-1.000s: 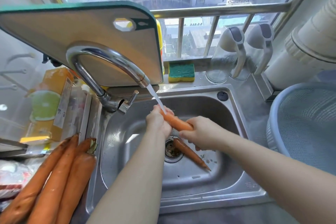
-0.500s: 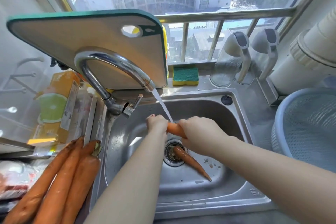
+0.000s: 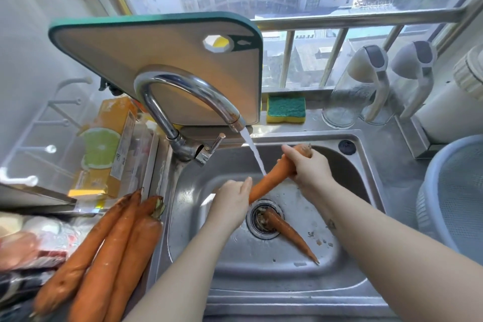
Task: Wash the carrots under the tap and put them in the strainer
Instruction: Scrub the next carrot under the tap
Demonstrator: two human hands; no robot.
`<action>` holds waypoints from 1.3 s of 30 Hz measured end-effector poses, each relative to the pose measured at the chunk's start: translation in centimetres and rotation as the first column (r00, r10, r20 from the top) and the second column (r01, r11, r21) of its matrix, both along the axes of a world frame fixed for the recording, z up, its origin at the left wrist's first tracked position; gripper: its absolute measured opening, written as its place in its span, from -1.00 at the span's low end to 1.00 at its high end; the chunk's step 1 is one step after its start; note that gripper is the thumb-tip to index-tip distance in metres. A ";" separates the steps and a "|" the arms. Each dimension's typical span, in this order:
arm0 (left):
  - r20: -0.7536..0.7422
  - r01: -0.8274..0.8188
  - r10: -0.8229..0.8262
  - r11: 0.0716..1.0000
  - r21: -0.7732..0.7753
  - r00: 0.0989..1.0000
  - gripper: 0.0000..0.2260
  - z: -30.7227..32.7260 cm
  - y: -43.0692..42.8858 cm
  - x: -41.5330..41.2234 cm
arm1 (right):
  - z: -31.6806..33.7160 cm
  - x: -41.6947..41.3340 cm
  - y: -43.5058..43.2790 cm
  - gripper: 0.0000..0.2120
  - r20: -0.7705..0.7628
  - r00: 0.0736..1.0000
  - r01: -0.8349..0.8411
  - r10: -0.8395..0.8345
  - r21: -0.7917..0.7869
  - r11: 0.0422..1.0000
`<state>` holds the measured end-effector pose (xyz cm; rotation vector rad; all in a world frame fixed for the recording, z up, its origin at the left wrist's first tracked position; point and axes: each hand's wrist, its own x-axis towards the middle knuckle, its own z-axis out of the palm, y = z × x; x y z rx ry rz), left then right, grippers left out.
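Held carrot (image 3: 271,179) slants across the sink (image 3: 261,280), thick end up and to the right, thin end down and to the left. Water stream (image 3: 254,154) from the tap (image 3: 183,86) strikes it about mid-length.

Right hand (image 3: 307,168): fingers curled round the thick end, leaf stub poking out above the knuckles.

Left hand (image 3: 231,202): back to the camera, laid over the thin end. One digit lies straight along the carrot; the rest are hidden, so I cannot tell whether they curl round it.

Second carrot (image 3: 290,235) lies on the sink floor, thick end over the drain (image 3: 261,219), tip pointing toward the near right corner. Specks of dirt near it.

Three carrots (image 3: 104,256), unwashed-looking with dark smears, lie side by side on the tabletop (image 3: 392,164) left of the sink, just beside its rim.

Strainer (image 3: 462,191), pale blue mesh, sits at the right edge, well apart from both hands.

Chopping board (image 3: 162,60) with a green rim stands behind the tap. Yellow-green sponge (image 3: 286,108) lies on the ledge behind the sink, and two clear jugs (image 3: 360,91) stand to its right. Orange box (image 3: 109,143) with a lime picture stands at the left.
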<state>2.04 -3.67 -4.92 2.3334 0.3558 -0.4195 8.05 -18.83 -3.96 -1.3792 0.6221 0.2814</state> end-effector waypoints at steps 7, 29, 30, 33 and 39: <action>0.025 0.006 -0.006 0.999 -0.033 1.000 -0.64 1.4 -0.9 -1.2 | -1.4 -0.7 5.4 -0.77 -0.136 0.972 0.212 -0.193 0.143 0.967; -0.298 0.082 -0.099 0.994 -0.070 0.949 -0.60 3.5 0.4 -1.4 | -2.6 -2.1 7.0 -0.70 -0.243 0.965 0.145 -0.095 0.195 0.970; -0.382 -0.080 0.002 0.979 -0.189 0.924 -0.56 3.1 0.6 -1.3 | -2.7 -2.5 7.0 -0.77 -0.176 0.983 0.084 -0.062 0.120 0.989; -0.569 -0.441 0.142 0.787 -0.432 0.810 -0.60 2.6 0.8 -0.8 | -3.5 -3.6 6.8 -0.56 -0.052 0.994 -0.094 0.093 -0.009 0.996; -0.500 -0.396 0.144 0.804 -0.444 0.854 -0.66 2.9 -0.6 -0.7 | -3.6 -5.2 5.7 -0.39 0.029 0.962 -0.273 0.272 0.039 0.961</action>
